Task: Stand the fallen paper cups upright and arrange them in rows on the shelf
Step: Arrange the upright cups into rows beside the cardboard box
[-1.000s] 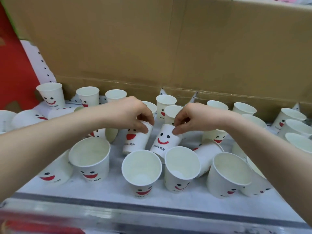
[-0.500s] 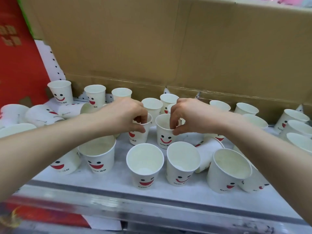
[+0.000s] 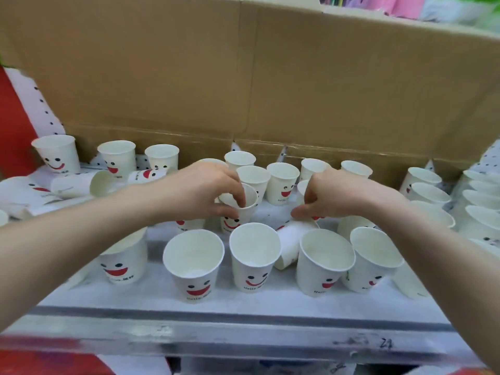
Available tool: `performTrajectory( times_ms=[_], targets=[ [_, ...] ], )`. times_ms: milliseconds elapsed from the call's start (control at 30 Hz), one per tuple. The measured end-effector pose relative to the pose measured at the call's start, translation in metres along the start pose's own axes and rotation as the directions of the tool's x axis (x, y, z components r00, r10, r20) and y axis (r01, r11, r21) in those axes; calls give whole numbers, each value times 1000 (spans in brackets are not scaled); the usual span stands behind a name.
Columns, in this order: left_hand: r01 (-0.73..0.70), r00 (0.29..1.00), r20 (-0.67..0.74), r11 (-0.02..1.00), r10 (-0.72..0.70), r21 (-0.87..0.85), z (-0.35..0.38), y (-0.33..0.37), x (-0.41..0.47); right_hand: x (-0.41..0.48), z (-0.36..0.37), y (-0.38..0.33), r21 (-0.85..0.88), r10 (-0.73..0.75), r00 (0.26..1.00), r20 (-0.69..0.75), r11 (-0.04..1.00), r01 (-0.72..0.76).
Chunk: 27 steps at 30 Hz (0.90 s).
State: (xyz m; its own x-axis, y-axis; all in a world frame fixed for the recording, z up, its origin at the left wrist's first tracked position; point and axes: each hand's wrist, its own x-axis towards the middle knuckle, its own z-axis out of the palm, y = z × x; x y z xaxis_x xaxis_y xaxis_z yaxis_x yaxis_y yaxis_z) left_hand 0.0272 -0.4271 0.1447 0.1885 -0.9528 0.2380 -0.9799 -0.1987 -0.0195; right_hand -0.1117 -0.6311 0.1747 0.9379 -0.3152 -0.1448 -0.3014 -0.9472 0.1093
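now the left hand (image 3: 200, 193) has its cup (image 3: 244, 215) upright, rim pinched between thumb and fingers. the right hand (image 3: 343, 196) has dropped toward a fallen cup (image 3: 290, 244), fingers curled, hold unclear.

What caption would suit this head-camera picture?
Left hand pinches an upright paper cup on the shelf; right hand near a fallen cup.

Shelf (image 3: 243, 303) of paper cups (image 3: 193, 263) is viewed from one head-worn wide-angle camera, tilted forward and down at close range; cardboard wall (image 3: 297, 90) is framed across the top.
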Motion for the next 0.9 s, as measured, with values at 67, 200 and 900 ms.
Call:
performTrajectory(
  times_ms=[67, 200, 900],
  targets=[
    [0, 1000, 21, 1000, 0, 25, 2, 3, 2, 1, 5, 1, 50, -7, 1000, 8, 999, 7],
    [34, 998, 46, 999, -36, 38, 1, 6, 2, 8, 11, 2, 229, -43, 999, -12, 972, 45],
    [226, 970, -101, 973, -221, 41, -9, 3, -18, 22, -13, 12, -95, -481, 859, -172, 877, 472]
  ],
)
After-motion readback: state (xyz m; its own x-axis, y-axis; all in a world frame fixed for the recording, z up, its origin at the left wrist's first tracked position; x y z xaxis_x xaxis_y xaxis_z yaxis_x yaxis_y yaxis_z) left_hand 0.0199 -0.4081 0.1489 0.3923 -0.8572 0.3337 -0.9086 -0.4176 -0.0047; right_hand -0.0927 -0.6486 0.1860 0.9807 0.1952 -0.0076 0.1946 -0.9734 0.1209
